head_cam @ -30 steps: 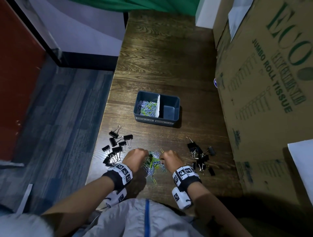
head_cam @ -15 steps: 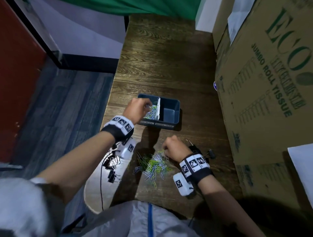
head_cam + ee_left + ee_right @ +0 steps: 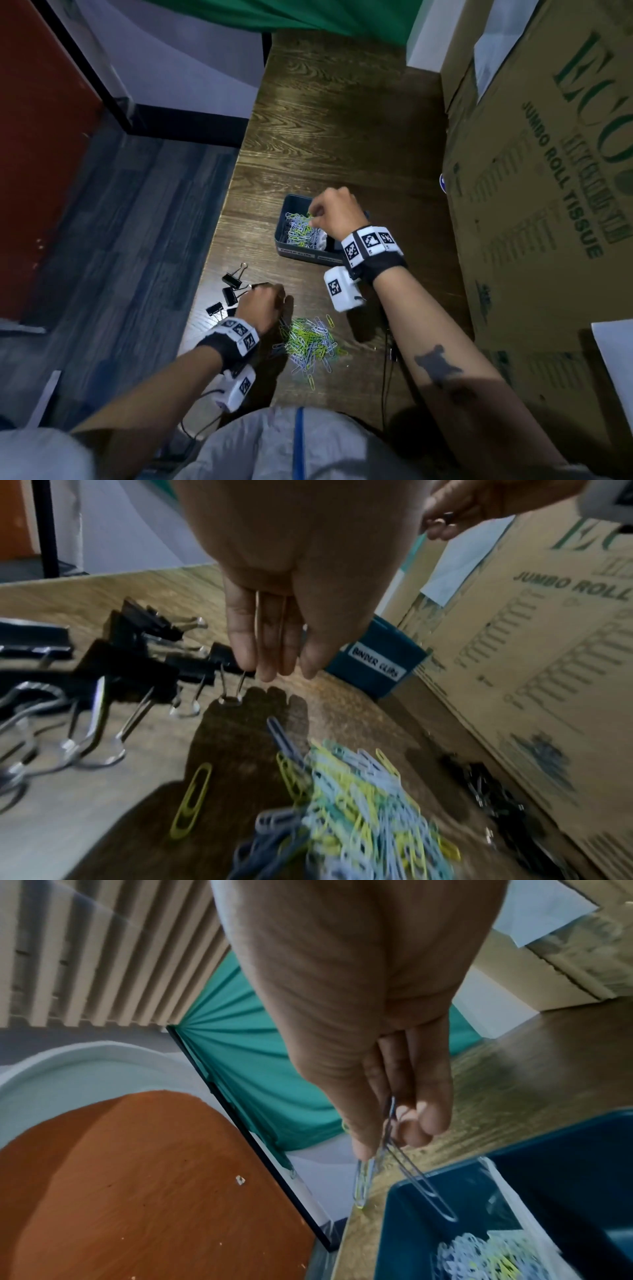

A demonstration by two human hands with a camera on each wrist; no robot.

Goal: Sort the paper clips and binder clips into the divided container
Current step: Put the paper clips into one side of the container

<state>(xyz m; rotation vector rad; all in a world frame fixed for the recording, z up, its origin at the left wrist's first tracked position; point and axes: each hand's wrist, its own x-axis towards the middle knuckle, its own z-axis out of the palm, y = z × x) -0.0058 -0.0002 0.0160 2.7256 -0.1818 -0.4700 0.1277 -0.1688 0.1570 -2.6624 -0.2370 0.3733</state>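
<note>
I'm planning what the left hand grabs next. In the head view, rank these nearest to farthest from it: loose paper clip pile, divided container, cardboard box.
1. Loose paper clip pile: just right of the left hand, on the table.
2. Divided container: farther up the table, under the right hand.
3. Cardboard box: far right, beyond the container.

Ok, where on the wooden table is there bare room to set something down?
Widest free patch: dark wooden table beyond the blue divided container, up to the green cloth. A narrower strip lies between container and printed cardboard box. Crowded near you: black binder clips, left hand, coloured paper clip pile; right hand over the container.
</note>
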